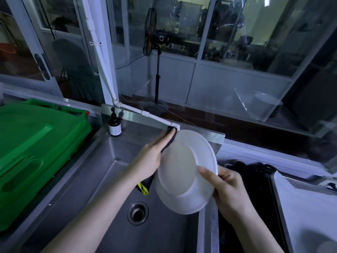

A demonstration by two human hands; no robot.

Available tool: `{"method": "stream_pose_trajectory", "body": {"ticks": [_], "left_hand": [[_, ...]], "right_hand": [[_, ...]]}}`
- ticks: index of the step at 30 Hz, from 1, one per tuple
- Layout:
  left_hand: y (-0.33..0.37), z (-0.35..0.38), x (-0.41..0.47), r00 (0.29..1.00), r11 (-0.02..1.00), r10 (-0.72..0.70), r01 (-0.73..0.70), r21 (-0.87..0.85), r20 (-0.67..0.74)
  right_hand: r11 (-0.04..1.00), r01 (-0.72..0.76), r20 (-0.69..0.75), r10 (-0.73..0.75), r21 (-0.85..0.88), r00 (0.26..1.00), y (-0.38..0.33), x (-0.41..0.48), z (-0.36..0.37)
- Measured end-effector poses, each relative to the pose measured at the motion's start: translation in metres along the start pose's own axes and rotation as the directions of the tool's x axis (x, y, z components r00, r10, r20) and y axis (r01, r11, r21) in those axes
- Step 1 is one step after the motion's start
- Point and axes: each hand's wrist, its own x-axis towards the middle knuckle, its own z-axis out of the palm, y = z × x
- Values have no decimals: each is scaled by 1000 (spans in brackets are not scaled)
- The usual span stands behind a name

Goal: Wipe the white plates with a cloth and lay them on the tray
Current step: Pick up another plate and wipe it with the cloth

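Observation:
I hold a white plate (186, 172) tilted on edge above the steel sink (102, 179). My right hand (226, 187) grips its right rim, thumb on the plate's face and fingers behind. My left hand (151, 157) lies flat along the plate's left side with straight fingers, pressing a dark cloth (168, 139) against it. A yellow-edged corner of the cloth hangs below my left wrist. The green tray (32, 143) sits on the counter at the left, nothing visible on it.
A brown pump bottle (114, 125) stands at the sink's back left corner. The drain (137, 212) is below the plate. A white pipe (145, 114) runs along the back ledge. A dark bin (249, 179) and a white counter (306, 207) lie to the right.

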Motion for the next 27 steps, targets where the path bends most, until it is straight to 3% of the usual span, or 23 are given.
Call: {"method": "stream_pose_trajectory", "body": {"ticks": [3, 8, 13, 18, 23, 27], "left_hand": [[-7, 0, -18, 995, 996, -89, 89, 0, -40], [14, 13, -16, 998, 998, 56, -55, -19, 18], [11, 13, -7, 996, 998, 66, -67, 13, 64], [-13, 17, -29, 997, 997, -68, 67, -34, -26], [-7, 44, -64, 992, 995, -80, 74, -64, -95], [13, 66, -74, 988, 1000, 8, -10, -17, -151]], "right_hand": [[996, -31, 7, 30, 82, 1000, -6, 1, -9], [999, -48, -23, 48, 5, 999, -2, 10, 0], [997, -77, -30, 78, 30, 996, -4, 14, 6], [966, -135, -70, 154, 222, 986, -13, 18, -1], [892, -122, -200, 228, 436, 953, -14, 31, 6], [840, -109, -292, 303, 532, 907, -11, 39, 24]]}}
